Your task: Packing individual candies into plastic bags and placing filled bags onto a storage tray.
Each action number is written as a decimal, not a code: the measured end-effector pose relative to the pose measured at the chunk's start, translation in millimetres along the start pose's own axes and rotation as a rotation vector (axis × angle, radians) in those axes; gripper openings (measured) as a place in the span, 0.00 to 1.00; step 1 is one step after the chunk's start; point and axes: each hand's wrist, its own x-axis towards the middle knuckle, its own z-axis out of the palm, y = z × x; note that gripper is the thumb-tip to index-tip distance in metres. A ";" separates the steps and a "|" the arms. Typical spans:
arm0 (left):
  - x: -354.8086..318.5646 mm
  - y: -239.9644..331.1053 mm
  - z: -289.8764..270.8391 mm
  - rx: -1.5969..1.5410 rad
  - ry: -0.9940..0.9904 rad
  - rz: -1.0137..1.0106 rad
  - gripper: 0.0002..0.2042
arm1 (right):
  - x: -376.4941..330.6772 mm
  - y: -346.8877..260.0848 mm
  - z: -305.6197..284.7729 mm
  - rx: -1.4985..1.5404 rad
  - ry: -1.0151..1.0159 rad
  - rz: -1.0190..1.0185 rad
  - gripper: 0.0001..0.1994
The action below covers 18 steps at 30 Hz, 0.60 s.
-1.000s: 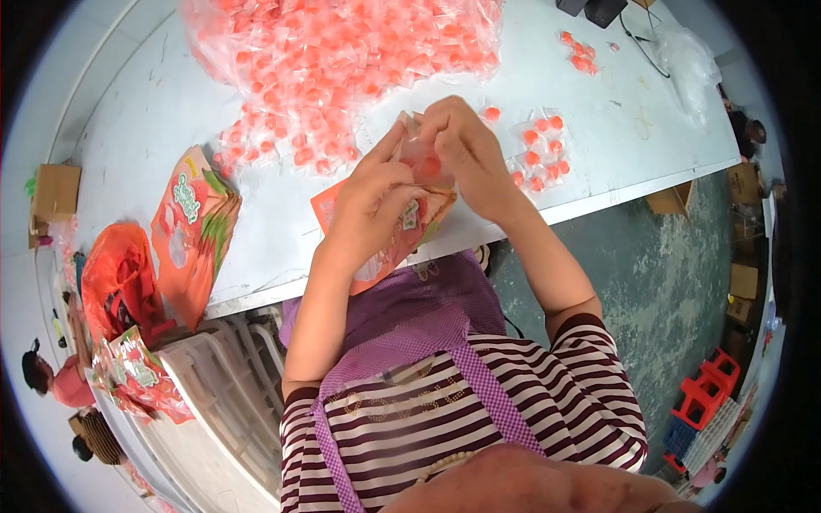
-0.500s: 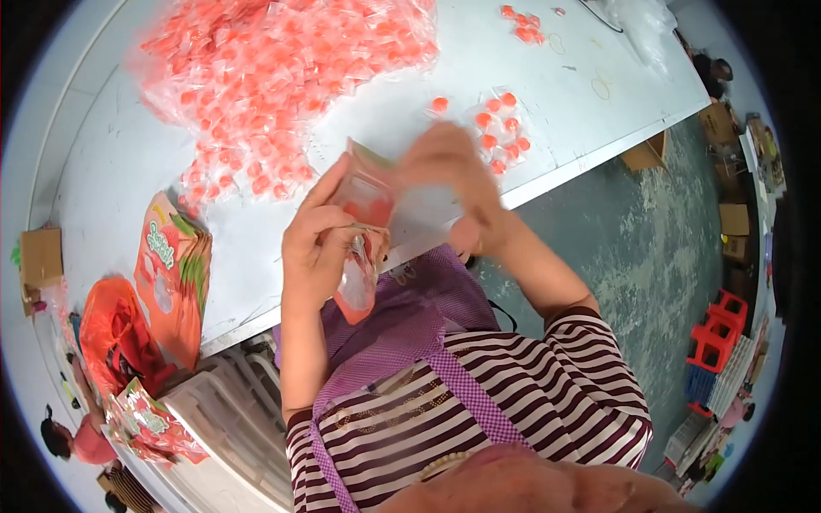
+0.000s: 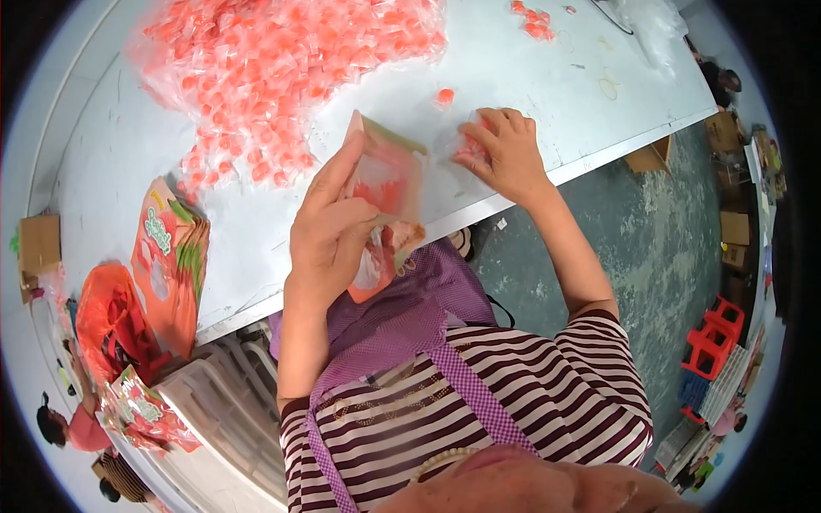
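My left hand [image 3: 327, 244] is closed on a red and green printed pouch [image 3: 395, 175] with a clear window, held tilted over the table's front edge. Red pieces show inside the pouch. To its right, my right hand [image 3: 511, 158] curls its fingers round a cluster of small red candies in clear wrappers [image 3: 469, 147], low over the tabletop. A single wrapped candy [image 3: 445, 97] lies just beyond those fingers. Farther off at the left spreads a big heap of the same wrapped candies [image 3: 282, 60].
A stack of flat printed pouches [image 3: 167, 265] lies at the table's left edge, near a red plastic bag [image 3: 115, 316]. More candies [image 3: 534, 21] and clear plastic [image 3: 650, 30] lie at the far right. White bins [image 3: 227, 398] stand below; red stools [image 3: 714, 338] stand on the floor.
My right hand has moved from the pouch's mouth rightward to the loose candies and closed round them. The left hand and pouch have shifted slightly to the right.
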 end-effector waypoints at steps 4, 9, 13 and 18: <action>11.5 1.5 9.3 0.216 -0.033 0.075 0.06 | 0.4 -2.5 1.9 0.103 0.068 -0.019 0.14; 13.5 -20.0 23.6 0.232 -0.046 0.180 0.08 | -3.2 7.2 11.7 0.230 0.201 -0.026 0.10; 14.2 -27.0 26.6 0.216 -0.049 0.187 0.08 | 13.5 -13.2 -12.3 1.071 0.305 0.674 0.07; 17.4 -24.1 28.0 0.178 -0.168 0.119 0.08 | 44.6 -64.1 -30.9 1.794 0.480 0.516 0.11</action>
